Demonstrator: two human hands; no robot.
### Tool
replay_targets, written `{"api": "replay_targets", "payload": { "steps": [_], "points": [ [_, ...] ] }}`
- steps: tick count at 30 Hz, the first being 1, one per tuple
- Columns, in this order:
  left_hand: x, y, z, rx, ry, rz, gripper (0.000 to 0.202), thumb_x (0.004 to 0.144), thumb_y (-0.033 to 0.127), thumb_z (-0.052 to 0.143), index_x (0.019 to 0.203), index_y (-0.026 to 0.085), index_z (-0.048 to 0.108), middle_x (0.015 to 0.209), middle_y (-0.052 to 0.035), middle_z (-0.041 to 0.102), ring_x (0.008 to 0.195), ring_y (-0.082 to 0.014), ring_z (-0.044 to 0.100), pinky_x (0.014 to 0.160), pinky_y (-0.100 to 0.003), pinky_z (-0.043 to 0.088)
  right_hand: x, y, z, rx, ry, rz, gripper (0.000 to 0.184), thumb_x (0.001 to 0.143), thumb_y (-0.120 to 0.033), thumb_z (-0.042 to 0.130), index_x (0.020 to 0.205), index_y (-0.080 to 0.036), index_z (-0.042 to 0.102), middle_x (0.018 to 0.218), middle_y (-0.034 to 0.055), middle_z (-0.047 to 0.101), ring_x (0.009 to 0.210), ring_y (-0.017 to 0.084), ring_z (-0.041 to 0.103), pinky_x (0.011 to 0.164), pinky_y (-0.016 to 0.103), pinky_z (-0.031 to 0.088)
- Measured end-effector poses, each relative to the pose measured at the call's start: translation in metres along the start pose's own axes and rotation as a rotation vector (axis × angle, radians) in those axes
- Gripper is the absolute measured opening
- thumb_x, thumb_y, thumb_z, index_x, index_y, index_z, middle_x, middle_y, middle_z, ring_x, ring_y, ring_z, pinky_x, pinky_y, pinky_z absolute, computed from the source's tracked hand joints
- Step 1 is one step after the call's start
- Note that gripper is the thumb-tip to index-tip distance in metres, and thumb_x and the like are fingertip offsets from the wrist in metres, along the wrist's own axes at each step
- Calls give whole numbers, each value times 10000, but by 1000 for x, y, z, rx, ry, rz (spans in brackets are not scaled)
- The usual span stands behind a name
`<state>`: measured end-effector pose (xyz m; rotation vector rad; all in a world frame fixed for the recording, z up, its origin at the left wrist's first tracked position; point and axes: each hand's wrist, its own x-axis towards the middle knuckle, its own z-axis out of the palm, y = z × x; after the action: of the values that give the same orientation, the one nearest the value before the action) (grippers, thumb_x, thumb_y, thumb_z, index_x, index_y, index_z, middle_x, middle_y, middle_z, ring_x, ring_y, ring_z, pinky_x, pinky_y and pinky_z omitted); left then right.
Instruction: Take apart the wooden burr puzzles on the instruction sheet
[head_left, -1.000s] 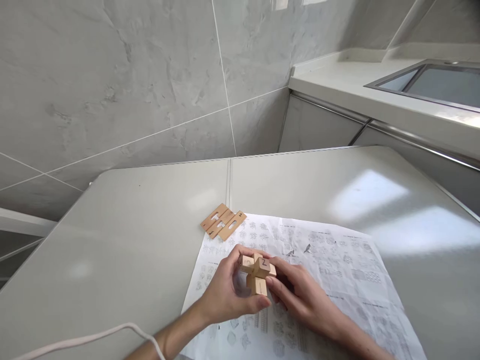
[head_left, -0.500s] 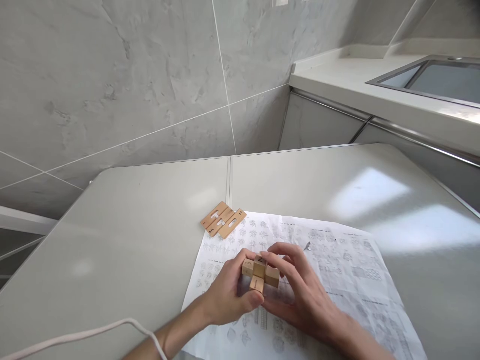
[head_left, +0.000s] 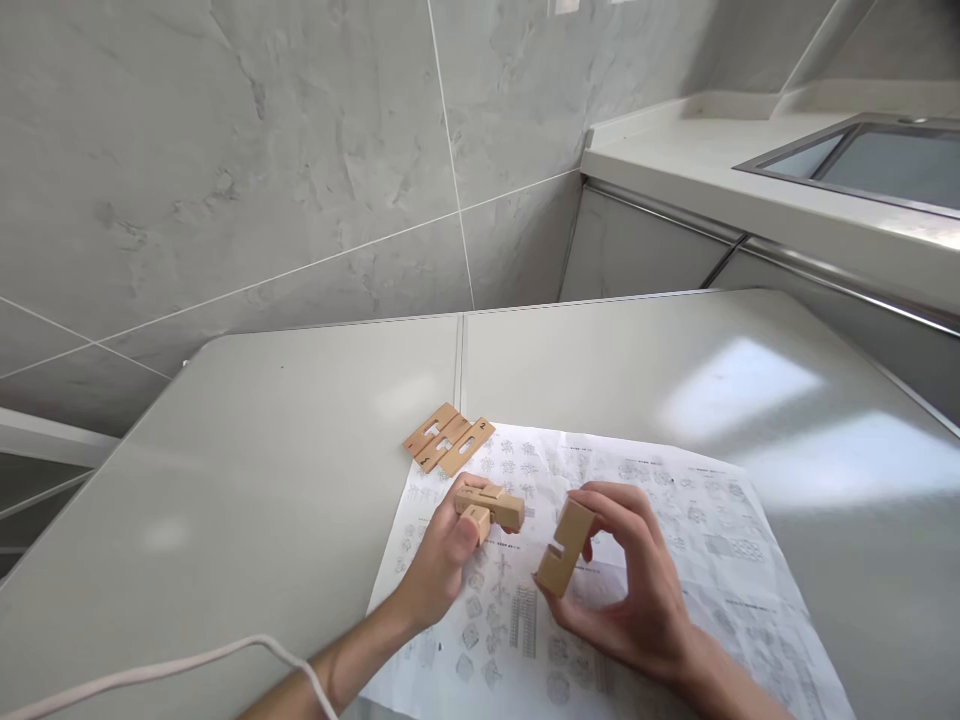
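Note:
My left hand [head_left: 442, 550] is closed round joined wooden puzzle pieces [head_left: 501, 505], crossed one over another, above a printed sheet. Between the thumb and fingers of my right hand [head_left: 637, 570] is a single notched wooden puzzle piece [head_left: 566, 548], tilted, its notch on the side toward my left hand. A gap separates the two held parts. Flat numbered wooden plates [head_left: 448, 440] with cut-out slots lie side by side beyond my left hand, partly over the sheet's corner. Fingers hide part of the joined pieces.
The creased printed sheet [head_left: 705, 520] lies on a pale table [head_left: 315, 420]. A white cable [head_left: 187, 660] crosses the lower left over my forearm. Behind the table rises a grey tiled wall [head_left: 300, 140]; at the right is a counter [head_left: 675, 145] with a sink.
The wooden puzzle has come apart: my right hand has moved right with one notched piece, while my left hand keeps the others and has shifted slightly left.

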<state>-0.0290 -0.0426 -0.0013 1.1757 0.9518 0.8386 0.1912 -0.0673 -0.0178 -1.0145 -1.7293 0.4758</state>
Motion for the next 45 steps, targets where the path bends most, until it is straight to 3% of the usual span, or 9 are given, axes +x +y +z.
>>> {"api": "replay_targets", "payload": {
  "steps": [3, 9, 12, 17, 22, 27, 34, 41, 45],
  "points": [
    [-1, -1, 0, -12, 11, 18, 696, 946, 873, 518, 1148, 209, 569, 1025, -73, 630, 974, -245, 611, 962, -421, 476, 2, 5, 2, -107, 7, 97, 613, 917, -196, 720, 1480, -261, 486, 1272, 134, 553, 847, 212, 612, 689, 403, 647],
    [0, 1, 3, 11, -10, 15, 731, 865, 840, 696, 1215, 218, 539, 999, -63, 635, 938, -219, 598, 797, -328, 480, -2, 21, 11, -292, -137, 259, 500, 968, -399, 730, 1410, -285, 526, 1373, 155, 542, 1200, 364, 639, 873, 539, 662],
    [0, 1, 4, 8, -12, 10, 719, 849, 765, 786, 1256, 226, 537, 1005, -55, 658, 1011, -238, 635, 921, -367, 502, -6, 25, 14, -350, -161, 239, 501, 951, -449, 763, 1377, -280, 560, 1424, 167, 541, 1309, 414, 574, 965, 622, 624],
    [-2, 1, 6, 48, 34, -42, 744, 824, 641, 884, 1331, 228, 528, 1300, -134, 654, 1249, -309, 631, 1067, -432, 492, -9, 25, 15, -363, -162, 229, 543, 943, -415, 772, 1428, -311, 550, 1501, 170, 514, 1349, 430, 534, 1025, 680, 569],
    [-2, -2, 6, 82, 37, -15, 743, 805, 566, 922, 1355, 240, 545, 1336, -125, 639, 1250, -312, 648, 1098, -450, 499, -6, 18, 8, -240, -192, 263, 593, 981, -376, 717, 1522, -331, 479, 1543, 157, 472, 1407, 406, 526, 1039, 627, 591],
    [-2, 2, 7, 121, 4, 10, 696, 817, 492, 930, 1365, 255, 572, 1275, -103, 661, 1197, -297, 669, 1101, -460, 501, -1, 10, 1, -145, -181, 204, 294, 1050, -325, 635, 1344, -314, 611, 1439, 140, 547, 1273, 340, 622, 929, 510, 641],
    [-2, 6, 7, 191, -54, 37, 713, 783, 454, 953, 1371, 258, 602, 1252, -100, 680, 1156, -301, 678, 1071, -451, 525, 2, 10, -2, -3, -182, 214, 148, 1075, -308, 610, 1204, -277, 675, 1361, 140, 570, 1185, 303, 654, 946, 479, 633],
    [-1, 1, 6, 170, -143, 97, 667, 790, 383, 958, 1336, 285, 587, 1228, -73, 677, 1133, -277, 680, 1006, -416, 534, 12, 5, -13, 286, -285, 239, 148, 1110, -306, 521, 1086, -250, 656, 1240, 116, 606, 1183, 276, 640, 994, 441, 590],
    [-2, 0, 6, 202, -82, 54, 678, 816, 389, 941, 1361, 276, 554, 1189, -68, 686, 1102, -258, 684, 985, -403, 535, 16, 3, -16, 425, -240, 313, 177, 1120, -350, 528, 1083, -249, 669, 1189, 106, 639, 1133, 268, 654, 952, 413, 589]
  ]
}}
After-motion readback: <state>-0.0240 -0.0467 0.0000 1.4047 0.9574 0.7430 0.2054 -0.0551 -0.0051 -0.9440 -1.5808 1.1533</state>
